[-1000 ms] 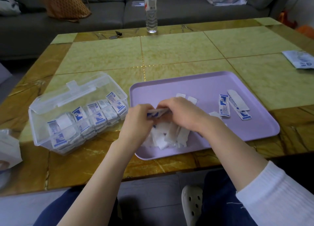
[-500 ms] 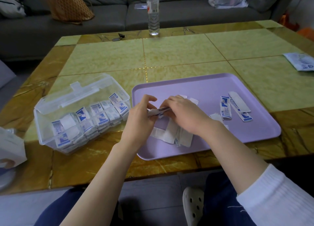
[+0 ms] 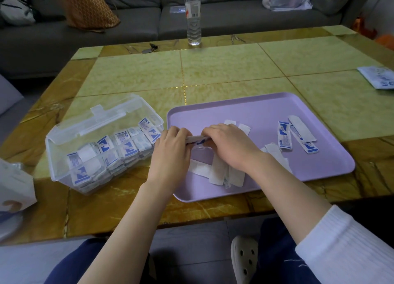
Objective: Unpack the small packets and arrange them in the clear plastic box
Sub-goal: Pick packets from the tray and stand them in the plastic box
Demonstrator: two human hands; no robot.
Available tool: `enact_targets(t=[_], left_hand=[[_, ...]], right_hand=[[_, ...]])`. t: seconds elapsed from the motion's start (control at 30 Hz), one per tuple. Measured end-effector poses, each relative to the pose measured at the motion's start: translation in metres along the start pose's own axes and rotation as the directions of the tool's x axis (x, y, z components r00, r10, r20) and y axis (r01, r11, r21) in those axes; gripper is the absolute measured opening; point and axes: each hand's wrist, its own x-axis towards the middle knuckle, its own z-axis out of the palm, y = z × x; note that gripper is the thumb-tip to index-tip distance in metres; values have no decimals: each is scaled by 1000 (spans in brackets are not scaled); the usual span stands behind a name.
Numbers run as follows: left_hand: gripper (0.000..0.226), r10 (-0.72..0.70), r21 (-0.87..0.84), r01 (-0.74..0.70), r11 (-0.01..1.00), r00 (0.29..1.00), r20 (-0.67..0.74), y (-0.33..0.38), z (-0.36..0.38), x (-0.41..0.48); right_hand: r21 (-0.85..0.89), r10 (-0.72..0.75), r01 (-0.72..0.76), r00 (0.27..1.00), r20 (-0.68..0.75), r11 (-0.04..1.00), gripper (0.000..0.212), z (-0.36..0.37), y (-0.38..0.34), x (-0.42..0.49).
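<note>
Packet stack (image 3: 197, 139): I am pinching it between my hands, left hand (image 3: 172, 149) and right hand (image 3: 231, 148) both curling onto its ends, above the purple tray (image 3: 266, 106).

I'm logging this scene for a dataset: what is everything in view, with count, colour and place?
table: one, green and amber stone, centre
clear plastic box: one, transparent, left of tray
packets in box: many, blue-white, in rows
tray: one, lilac, at table's near edge
loose packets: about three, blue-white, tray's right side
white strips: several, white, heaped beneath the hands
water bottle: one, clear, table's far edge
sofa: one, grey, behind table
held packet: one, blue-white, between both hands
left hand: one, pinching its left end
right hand: one, pinching its right end
</note>
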Motion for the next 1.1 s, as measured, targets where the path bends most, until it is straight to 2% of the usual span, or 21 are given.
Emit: enact_targets(t=[0.13,0.2,0.3,0.37,0.43,0.5,0.6,0.67,0.73,0.8,0.9,1.1], left_hand=[[6,-27,-280,5,960,997,-76,5,-6,3],[6,-41,-306,22,952,998,-56,5,-4,2],[17,-46,-165,54,985,998,50,2,1,-1],[31,-68,-84,76,994,993,93,1,3,-3],[29,-72,-46,76,996,994,86,2,3,-4],[14,-73,-38,75,996,996,52,4,1,-3],[6,-107,-84,108,991,994,17,6,-1,-3],[16,-127,-94,127,987,992,6,7,-2,-4],[37,-103,-71,103,992,995,0,7,-1,-3],[46,-15,51,14,999,1000,17,4,3,-3],[41,7,191,-27,981,994,105,2,9,-5],[26,-71,119,62,991,995,76,4,4,-2]], right_hand=[[99,45,-29,985,-168,995,15,-8,0,0],[158,75,-52,987,-140,986,16,-10,1,-2],[83,89,-96,993,81,992,24,-2,5,-5],[51,99,-108,983,153,993,28,2,6,-6],[107,108,-123,985,136,987,29,3,5,-6],[182,125,-139,988,90,973,24,2,1,-4],[272,182,-174,983,-4,946,22,3,1,-1],[259,205,-195,979,-9,946,25,4,2,-1],[204,205,-205,979,20,957,29,5,4,-1],[179,199,-203,979,39,963,33,6,4,-2],[212,203,-209,978,51,955,33,9,1,-2],[291,251,-257,966,57,922,31,11,1,0]])
